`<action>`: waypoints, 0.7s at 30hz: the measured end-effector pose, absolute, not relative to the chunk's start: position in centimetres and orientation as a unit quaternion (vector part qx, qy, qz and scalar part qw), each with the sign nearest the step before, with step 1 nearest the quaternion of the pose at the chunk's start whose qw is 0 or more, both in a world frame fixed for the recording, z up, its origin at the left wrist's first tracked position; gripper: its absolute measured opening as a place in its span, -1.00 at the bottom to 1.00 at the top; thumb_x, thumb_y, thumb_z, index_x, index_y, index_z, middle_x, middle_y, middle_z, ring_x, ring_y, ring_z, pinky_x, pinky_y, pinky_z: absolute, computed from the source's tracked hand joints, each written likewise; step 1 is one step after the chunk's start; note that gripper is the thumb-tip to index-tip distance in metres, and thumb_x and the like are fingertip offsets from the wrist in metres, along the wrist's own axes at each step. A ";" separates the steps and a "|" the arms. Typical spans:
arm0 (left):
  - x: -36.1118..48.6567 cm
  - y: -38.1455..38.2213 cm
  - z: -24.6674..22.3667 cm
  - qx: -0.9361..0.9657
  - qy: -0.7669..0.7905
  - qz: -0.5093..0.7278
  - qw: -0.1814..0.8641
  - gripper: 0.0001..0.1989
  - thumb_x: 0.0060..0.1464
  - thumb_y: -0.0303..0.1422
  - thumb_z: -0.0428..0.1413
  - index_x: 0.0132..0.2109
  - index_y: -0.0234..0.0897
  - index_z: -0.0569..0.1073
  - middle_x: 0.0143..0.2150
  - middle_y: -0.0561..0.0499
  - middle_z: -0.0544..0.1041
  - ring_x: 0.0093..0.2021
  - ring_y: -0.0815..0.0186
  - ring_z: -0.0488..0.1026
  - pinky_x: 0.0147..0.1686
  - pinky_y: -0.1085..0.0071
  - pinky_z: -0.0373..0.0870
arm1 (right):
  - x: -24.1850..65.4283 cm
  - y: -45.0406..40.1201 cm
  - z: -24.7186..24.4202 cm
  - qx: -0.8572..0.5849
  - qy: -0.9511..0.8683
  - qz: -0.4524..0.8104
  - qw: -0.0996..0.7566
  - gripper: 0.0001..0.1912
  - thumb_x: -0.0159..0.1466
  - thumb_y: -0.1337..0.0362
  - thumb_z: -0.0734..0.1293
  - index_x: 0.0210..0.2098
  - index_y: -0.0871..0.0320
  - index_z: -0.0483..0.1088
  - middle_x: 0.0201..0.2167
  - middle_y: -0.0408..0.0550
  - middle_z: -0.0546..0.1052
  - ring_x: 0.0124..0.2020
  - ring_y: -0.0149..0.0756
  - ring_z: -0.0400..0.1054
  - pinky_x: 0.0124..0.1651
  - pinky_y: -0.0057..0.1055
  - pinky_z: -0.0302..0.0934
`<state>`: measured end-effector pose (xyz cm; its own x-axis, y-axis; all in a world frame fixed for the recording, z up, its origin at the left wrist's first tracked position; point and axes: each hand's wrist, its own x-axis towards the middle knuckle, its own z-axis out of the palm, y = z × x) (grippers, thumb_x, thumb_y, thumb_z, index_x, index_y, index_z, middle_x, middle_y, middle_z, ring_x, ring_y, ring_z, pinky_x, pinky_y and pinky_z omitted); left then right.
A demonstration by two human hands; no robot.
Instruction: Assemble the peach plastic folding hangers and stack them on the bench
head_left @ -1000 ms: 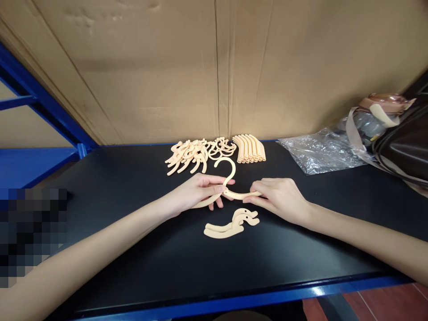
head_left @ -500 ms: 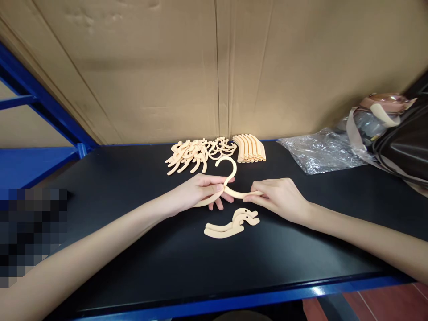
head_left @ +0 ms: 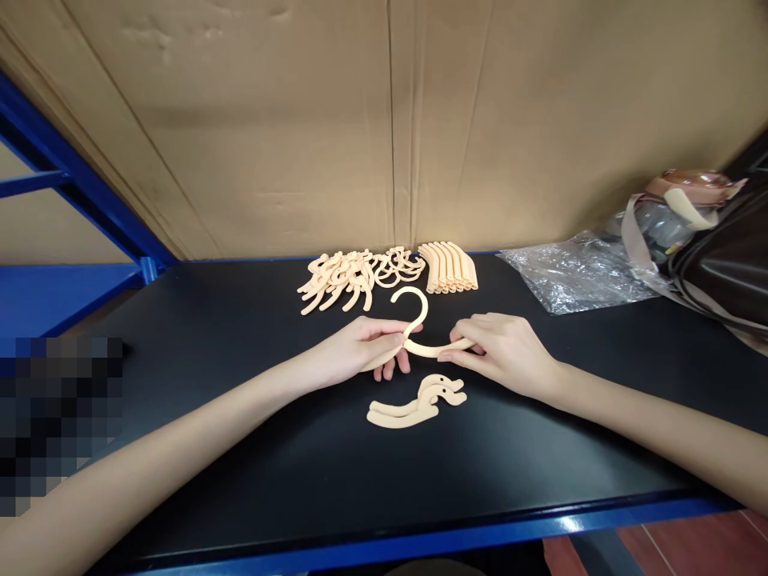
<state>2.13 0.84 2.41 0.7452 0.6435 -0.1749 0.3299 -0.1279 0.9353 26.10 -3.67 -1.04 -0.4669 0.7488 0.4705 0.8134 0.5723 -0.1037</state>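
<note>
Between my hands is a cream-coloured clothes hanger (head_left: 425, 350) with its curved hook pointing up and away from me. My left hand (head_left: 354, 348) pinches it at the joint below the hook, and the left arm of the hanger runs partly hidden under that hand. My right hand (head_left: 501, 352) is closed round the end of the right arm. Nearer to me on the black table (head_left: 360, 480) lie two flat curved hanger pieces (head_left: 402, 412), overlapping, each with a small dark hole.
At the back lie a heap of curved pieces (head_left: 339, 280), a small pile of hooks (head_left: 396, 268) and a neat stack of arm pieces (head_left: 449, 268). A clear plastic bag (head_left: 576, 272), a strapped bottle (head_left: 666, 216) and a dark bag (head_left: 729, 240) are at right. Cardboard (head_left: 270, 128) stands behind.
The hanger has turned slightly, its hook shifting a little to the right and toward me. Both hands keep their hold; the loose pieces stay put.
</note>
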 end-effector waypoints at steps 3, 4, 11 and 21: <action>2.4 0.3 2.5 0.795 0.338 0.117 0.490 -0.64 0.20 -0.24 0.02 0.06 -0.32 0.43 -0.52 0.17 0.31 -0.55 0.48 0.21 -0.54 0.53 0.18 | 25.9 -3.6 -0.8 -0.451 -0.848 -0.095 0.261 -0.60 0.30 -0.05 0.22 -0.40 0.17 0.35 -0.56 -0.16 0.39 -0.53 -0.39 0.24 -0.38 -0.42 0.08; 2.5 0.1 2.5 0.817 0.341 0.112 0.451 -0.67 0.17 -0.23 0.05 0.01 -0.30 0.45 -0.56 0.20 0.22 -0.57 0.49 0.15 -0.57 0.55 0.10 | 25.9 -3.6 -0.7 -0.447 -0.848 -0.104 0.265 -0.60 0.29 -0.05 0.23 -0.39 0.18 0.34 -0.54 -0.14 0.41 -0.50 -0.37 0.25 -0.36 -0.40 0.09; 2.8 -1.2 1.9 0.906 0.381 0.089 0.161 -0.70 0.22 -0.18 0.00 -0.40 -0.28 0.31 -0.63 0.19 0.24 -0.64 0.45 0.18 -0.59 0.50 0.02 | 25.9 -3.4 -0.3 -0.411 -0.852 -0.140 0.292 -0.61 0.26 -0.04 0.28 -0.21 0.19 0.33 -0.21 0.04 0.50 -0.16 -0.17 0.35 -0.12 -0.25 0.16; 2.9 -1.3 1.9 0.937 0.348 0.027 0.011 -0.60 0.27 -0.08 -0.12 -0.38 -0.28 0.34 -0.59 0.09 0.42 -0.64 0.36 0.32 -0.61 0.49 0.00 | 25.8 -3.3 -0.4 -0.410 -0.845 -0.164 0.303 -0.49 0.21 -0.06 0.32 0.02 0.14 0.27 0.16 0.17 0.29 0.12 -0.02 0.20 0.09 -0.07 0.14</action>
<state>2.94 -1.30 1.88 0.7568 0.6522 0.0429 0.6511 -0.7581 0.0384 25.84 -3.31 -0.37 -0.4808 0.5922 0.6466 0.7915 0.6105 0.0293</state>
